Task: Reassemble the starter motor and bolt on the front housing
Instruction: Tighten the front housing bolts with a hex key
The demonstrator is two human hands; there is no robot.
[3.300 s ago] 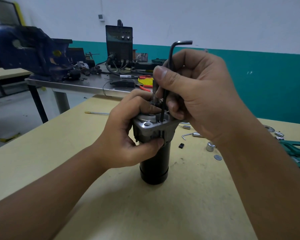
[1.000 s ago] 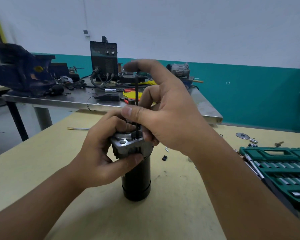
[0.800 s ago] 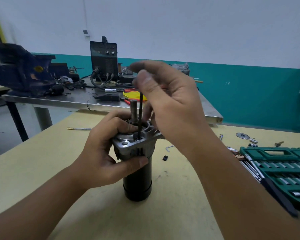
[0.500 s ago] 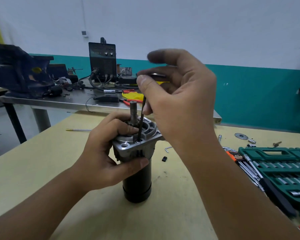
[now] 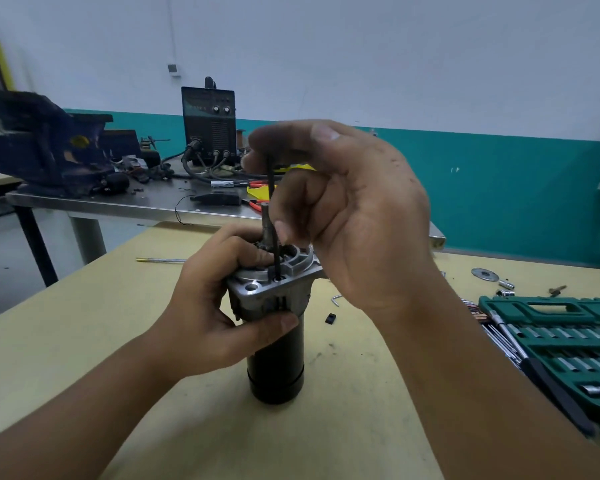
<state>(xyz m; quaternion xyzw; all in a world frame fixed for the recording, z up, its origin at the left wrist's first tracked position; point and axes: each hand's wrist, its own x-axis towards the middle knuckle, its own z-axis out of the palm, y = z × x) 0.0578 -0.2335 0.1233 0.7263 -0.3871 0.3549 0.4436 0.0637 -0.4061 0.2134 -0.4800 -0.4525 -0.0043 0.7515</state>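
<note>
Starter motor (image 5: 276,368) stands upright on the yellow tabletop (image 5: 84,341), black body down, silver front housing (image 5: 274,289) on top, shaft (image 5: 266,223) protruding. Left hand (image 5: 215,313) grips the housing. Right hand (image 5: 347,209) pinches a black hex key (image 5: 274,237), held vertical, tip seated in a housing bolt hole. Green socket set (image 5: 561,344) lies at the right edge.

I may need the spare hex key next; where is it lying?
In the head view the spare hex key lies on the yellow table, right of the starter motor, beside a small black piece.
</note>
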